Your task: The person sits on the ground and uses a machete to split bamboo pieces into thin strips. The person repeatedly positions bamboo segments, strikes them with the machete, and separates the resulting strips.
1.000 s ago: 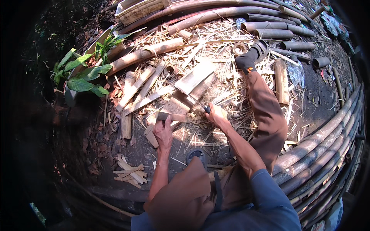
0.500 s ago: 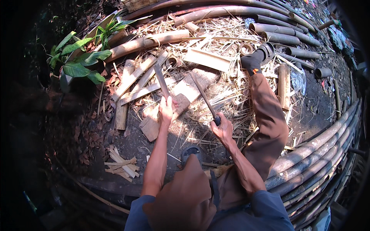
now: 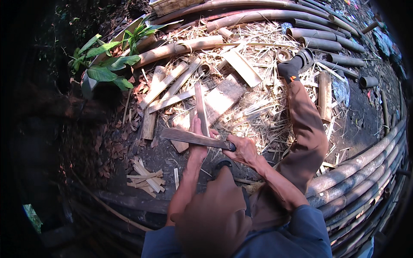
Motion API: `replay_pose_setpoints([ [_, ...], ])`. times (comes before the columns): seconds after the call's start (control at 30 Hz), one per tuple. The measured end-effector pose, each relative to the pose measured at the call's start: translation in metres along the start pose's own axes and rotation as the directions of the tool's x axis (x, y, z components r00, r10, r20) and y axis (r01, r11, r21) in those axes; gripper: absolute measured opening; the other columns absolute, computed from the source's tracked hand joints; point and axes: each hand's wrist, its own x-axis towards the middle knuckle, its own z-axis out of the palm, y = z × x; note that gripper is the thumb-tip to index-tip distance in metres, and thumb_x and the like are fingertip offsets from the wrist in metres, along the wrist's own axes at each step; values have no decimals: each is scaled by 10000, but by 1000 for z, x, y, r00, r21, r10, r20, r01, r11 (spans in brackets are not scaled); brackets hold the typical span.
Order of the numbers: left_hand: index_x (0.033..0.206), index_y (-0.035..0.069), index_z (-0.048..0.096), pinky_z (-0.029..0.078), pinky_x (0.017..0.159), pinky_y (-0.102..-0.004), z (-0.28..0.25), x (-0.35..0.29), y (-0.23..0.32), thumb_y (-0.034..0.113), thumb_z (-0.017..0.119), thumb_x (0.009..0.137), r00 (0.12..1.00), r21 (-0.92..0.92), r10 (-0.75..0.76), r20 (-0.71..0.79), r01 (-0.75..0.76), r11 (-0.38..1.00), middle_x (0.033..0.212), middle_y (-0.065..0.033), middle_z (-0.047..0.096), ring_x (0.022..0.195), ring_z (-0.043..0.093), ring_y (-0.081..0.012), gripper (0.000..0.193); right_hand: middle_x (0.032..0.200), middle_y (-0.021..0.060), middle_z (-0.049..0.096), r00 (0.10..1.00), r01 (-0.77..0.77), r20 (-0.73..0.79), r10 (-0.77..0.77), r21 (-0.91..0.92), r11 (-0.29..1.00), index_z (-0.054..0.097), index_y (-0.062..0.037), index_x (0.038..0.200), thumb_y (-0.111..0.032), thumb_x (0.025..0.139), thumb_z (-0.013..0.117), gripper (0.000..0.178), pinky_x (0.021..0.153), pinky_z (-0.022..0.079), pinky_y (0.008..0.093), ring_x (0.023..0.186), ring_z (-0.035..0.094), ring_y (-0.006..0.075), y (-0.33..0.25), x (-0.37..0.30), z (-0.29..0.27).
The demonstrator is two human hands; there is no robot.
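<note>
A narrow bamboo slat (image 3: 200, 103) points away from me, upright in the view, with my left hand (image 3: 197, 151) closed around its near end. My right hand (image 3: 243, 150) grips the dark handle of a machete (image 3: 189, 137). The long blade points left and crosses in front of my left hand and the slat's lower part; whether it touches the slat I cannot tell. Beyond both hands a pale wooden chopping block (image 3: 223, 98) lies on the ground, partly in sunlight.
Several split bamboo pieces (image 3: 168, 86) lie left of the block, and a wide split piece (image 3: 243, 68) beyond it. Thin strips (image 3: 146, 177) are heaped near left. Long bamboo poles (image 3: 344, 178) line the right. My outstretched leg (image 3: 306, 124) borders shavings; a leafy plant (image 3: 103, 73) grows far left.
The machete has swung from pointing away to pointing left across my left hand. Both hands have come closer together and nearer me. The wide split piece beyond the block has turned.
</note>
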Motion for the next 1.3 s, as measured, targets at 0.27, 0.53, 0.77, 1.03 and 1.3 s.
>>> replay_pose_setpoints([
  [0.27,1361,70,439,426,441,-247,12,-19,8,405,389,1012,996,10,49,80,-50,999,644,-42,482,513,509,-124,486,645,129,586,992,93,-90,-89,36,995,556,-69,859,-236,724,735,279,538,477,407,580,605,326,-1,-23,-5],
  [0.53,1323,100,485,464,548,-251,-8,-9,-28,339,430,1024,998,-246,-16,60,30,969,820,-3,527,649,539,-99,387,671,136,598,994,66,-93,-62,40,997,569,-69,859,-222,710,757,285,547,482,416,604,615,333,-3,-24,1],
  [0.77,1360,56,472,477,685,-276,8,-18,-24,294,455,1032,984,-434,-102,148,157,887,990,1,589,804,540,-80,405,683,103,641,991,-82,-114,66,-141,987,561,-98,866,-361,749,745,342,543,508,414,619,647,319,11,-10,6],
  [1.03,1390,47,423,350,477,-260,-5,-45,2,247,405,1049,949,-315,-212,235,281,907,599,22,406,451,380,-88,396,695,148,662,976,-190,-135,174,-115,975,638,-126,866,-351,811,610,233,588,522,472,637,659,354,46,26,-24],
  [1.3,1407,28,414,367,545,-271,-21,-70,16,312,352,1059,911,-78,-360,200,381,921,511,30,348,432,335,-92,453,637,162,610,851,-426,-313,421,55,903,587,-23,800,-278,806,589,256,570,471,443,545,580,348,103,41,-41],
])
